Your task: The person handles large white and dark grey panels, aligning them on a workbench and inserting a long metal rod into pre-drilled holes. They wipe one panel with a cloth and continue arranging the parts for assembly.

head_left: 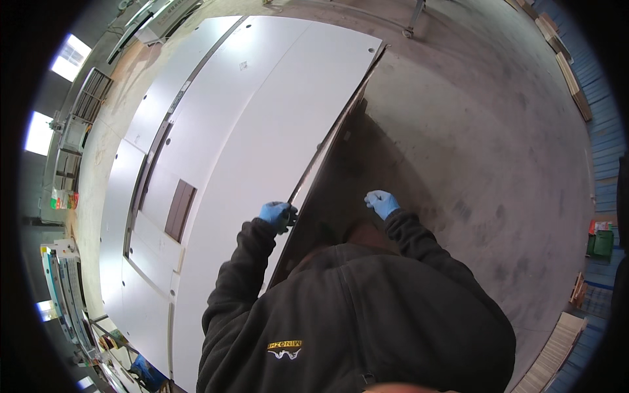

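Observation:
My left hand [275,215], in a blue glove, is curled closed at the near right edge of a large white panel [282,111]. A dark patch shows at its fingers; whether that is the glove's palm or a held thing I cannot make out. To the right, beyond the panel's edge, my right hand [381,204], also gloved in blue, is raised over the floor. Its fingers are bent together, and anything between them is too small to see. White panels with small dark round spots spread to the left, one with a brown rectangular patch [179,211].
Grey concrete floor [485,170] stretches to the right. A wheeled metal frame [407,31] stands at the far side. Flat boards [553,350] lie along the blue right wall, near a green container [600,243]. Metal racks [88,98] line the left side.

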{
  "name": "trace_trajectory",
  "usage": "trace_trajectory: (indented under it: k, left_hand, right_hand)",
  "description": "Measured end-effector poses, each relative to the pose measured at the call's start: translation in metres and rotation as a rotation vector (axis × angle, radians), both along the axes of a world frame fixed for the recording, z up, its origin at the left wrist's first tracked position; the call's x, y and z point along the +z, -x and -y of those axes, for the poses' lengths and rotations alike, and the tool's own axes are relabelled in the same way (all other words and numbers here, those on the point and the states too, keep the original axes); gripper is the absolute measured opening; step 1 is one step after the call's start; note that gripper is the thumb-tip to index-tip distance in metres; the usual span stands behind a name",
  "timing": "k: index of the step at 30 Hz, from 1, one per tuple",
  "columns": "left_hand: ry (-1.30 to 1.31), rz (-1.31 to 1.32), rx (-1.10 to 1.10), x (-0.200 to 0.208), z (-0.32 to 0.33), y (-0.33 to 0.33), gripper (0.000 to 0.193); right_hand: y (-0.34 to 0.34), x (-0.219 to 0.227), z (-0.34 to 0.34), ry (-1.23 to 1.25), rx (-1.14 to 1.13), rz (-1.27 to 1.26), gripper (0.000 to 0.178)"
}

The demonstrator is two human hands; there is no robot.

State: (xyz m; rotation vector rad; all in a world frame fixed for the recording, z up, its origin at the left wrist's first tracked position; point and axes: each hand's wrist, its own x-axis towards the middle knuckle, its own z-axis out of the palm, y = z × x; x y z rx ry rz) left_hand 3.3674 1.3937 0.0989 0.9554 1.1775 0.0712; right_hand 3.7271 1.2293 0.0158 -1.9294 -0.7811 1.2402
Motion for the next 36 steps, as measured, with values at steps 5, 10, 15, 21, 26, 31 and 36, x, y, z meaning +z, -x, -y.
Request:
trace_trajectory:
  k: [5, 10, 15, 21, 26, 31, 36]
  left_hand:
    - [0.04, -0.148, -0.015, -0.002, -0.11, -0.073, 0.028]
    - [0.108, -0.157, 0.034, -0.011, -0.179, -0.128, 0.027]
    - [0.095, -0.222, 0.045, -0.012, -0.224, -0.178, 0.028]
    - [0.18, -0.186, 0.202, -0.017, -0.226, -0.178, 0.03]
    - [0.241, -0.101, 0.257, -0.041, -0.225, -0.169, 0.03]
    - [0.211, -0.129, 0.341, -0.065, -0.221, -0.164, 0.027]
    - [0.229, -0.14, 0.469, -0.075, -0.216, -0.165, 0.023]
  right_hand:
    - [-0.037, -0.025, -0.027, 0.002, -0.157, -0.108, 0.028]
    - [-0.081, -0.055, -0.079, 0.168, 0.068, 0.094, 0.035]
    - [-0.122, -0.058, -0.153, 0.22, 0.188, 0.157, 0.034]
    - [-0.153, -0.043, -0.215, 0.247, 0.291, 0.186, 0.037]
    - [-0.161, -0.053, -0.248, 0.285, 0.343, 0.141, 0.037]
    - [-0.152, -0.069, -0.25, 0.339, 0.403, 0.133, 0.038]
    - [-0.152, -0.078, -0.247, 0.359, 0.472, 0.121, 0.039]
